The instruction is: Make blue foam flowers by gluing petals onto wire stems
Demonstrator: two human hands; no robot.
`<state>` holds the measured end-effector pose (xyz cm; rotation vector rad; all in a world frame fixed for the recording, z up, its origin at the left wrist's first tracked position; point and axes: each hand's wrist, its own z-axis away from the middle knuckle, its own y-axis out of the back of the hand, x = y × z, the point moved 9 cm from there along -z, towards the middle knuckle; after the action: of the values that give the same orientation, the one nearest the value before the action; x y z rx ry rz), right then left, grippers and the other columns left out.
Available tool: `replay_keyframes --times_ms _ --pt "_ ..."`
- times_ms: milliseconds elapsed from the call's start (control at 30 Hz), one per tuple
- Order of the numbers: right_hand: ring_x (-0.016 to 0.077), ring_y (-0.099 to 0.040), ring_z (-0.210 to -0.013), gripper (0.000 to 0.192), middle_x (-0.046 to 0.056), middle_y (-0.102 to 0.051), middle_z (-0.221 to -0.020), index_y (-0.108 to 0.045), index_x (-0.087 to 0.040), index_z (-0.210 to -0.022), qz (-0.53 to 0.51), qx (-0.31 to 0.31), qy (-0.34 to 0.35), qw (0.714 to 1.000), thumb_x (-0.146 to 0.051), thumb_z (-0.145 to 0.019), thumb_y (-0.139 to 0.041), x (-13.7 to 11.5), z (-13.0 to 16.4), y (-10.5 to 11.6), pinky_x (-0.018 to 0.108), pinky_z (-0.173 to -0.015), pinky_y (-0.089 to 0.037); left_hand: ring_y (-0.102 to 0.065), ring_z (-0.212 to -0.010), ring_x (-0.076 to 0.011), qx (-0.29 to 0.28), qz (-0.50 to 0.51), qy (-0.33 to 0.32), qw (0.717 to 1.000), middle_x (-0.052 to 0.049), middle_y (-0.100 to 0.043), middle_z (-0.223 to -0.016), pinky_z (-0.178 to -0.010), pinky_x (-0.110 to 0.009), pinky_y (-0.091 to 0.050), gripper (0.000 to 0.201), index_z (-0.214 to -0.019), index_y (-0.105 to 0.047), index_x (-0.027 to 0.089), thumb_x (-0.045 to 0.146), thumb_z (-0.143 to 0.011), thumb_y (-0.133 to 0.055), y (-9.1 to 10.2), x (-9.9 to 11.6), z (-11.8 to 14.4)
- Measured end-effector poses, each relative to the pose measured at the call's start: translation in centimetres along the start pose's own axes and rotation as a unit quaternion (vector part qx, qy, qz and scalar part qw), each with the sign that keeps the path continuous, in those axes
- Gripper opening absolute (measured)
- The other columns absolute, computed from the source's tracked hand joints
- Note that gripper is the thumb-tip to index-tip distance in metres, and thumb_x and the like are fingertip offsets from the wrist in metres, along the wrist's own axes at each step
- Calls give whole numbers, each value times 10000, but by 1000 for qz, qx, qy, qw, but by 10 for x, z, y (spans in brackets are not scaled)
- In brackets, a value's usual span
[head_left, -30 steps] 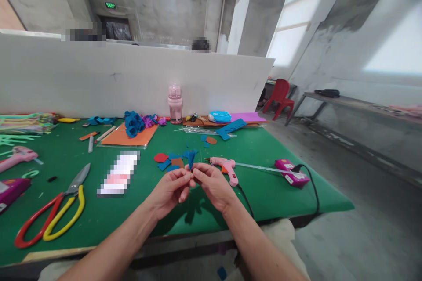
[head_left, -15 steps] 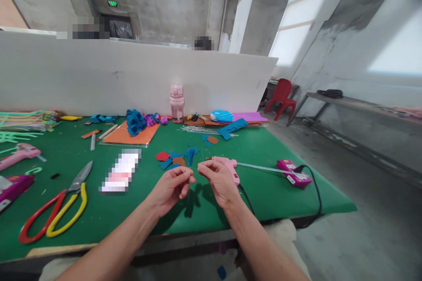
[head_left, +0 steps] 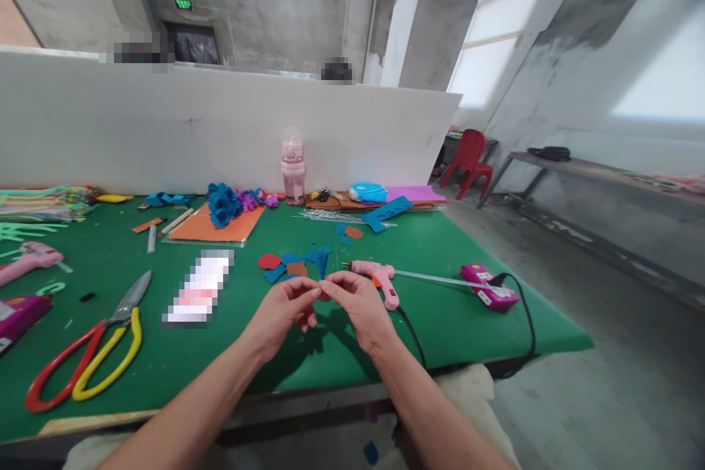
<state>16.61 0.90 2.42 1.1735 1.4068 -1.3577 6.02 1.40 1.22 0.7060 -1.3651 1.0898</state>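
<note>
Centrally, above the green table (head_left: 165, 352): left hand (head_left: 283, 312) and right hand (head_left: 358, 305), fingertips meeting, both pinched narrow on a small blue foam piece (head_left: 321, 262) whose tip stands up just beyond the fingers; raised off the table, likely so both hands can work it. Whether a thin wire runs below it, I cannot tell. Just beyond: foam scraps (head_left: 283, 266), red, blue, brown. Right: pink glue gun (head_left: 377, 277), laid within reach, corded. Left: red-and-yellow scissors (head_left: 91, 356), lying flat, well apart.

Right hand (head_left: 360, 305) back against left hand (head_left: 286, 312), fingertips together.
</note>
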Motion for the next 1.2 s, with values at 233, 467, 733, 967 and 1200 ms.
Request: replay_keyframes --times_ms 233,467,733,967,1200 --pt "113 -498 -521 157 5 -604 -580 -647 -150 -667 214 50 79 972 -301 -692 -612 -15 6 0 225 -503 -372 -511 -689 -103 88 -62 -91 990 8 -570 -733 -639 -215 -391 229 -792 -593 165 293 -636 -702 19 29 2" --pt "117 -518 -512 152 7 -615 -579 -637 -155 -661 234 51 89 967 -286 -711 -578 -17 9 -5 219 -503 -393 -490 -680 -110 101 -48 -92 990 3 -558 -717 -636 -224 -373 211 -725 -602 154 310 -623 -702 20 23 2" --pt "114 -512 -515 159 3 -609 -573 -636 -155 -644 242 56 95 964 -287 -708 -577 -19 10 -8 219 -503 -385 -478 -658 -102 117 -46 -89 988 12 -539 -685 -612 -212 -367 210 -692 -594 150 310 -619 -711 25 23 2" --pt "86 -461 -473 134 -17 -558 -517 -619 -158 -597 46 6 -22 999 -276 -654 -646 0 8 -13 218 -489 -372 -516 -624 -98 49 49 -47 996 12 -559 -649 -624 -224 -402 175 -678 -588 152 278 -646 -706 17 10 -3" --pt "52 -476 -488 163 -8 -611 -614 -640 -147 -652 -127 -72 -122 982 -280 -611 -723 17 12 -23 186 -496 -374 -508 -564 -83 13 126 -15 992 18 -549 -574 -560 -204 -388 178 -628 -597 133 230 -604 -744 12 6 -5"
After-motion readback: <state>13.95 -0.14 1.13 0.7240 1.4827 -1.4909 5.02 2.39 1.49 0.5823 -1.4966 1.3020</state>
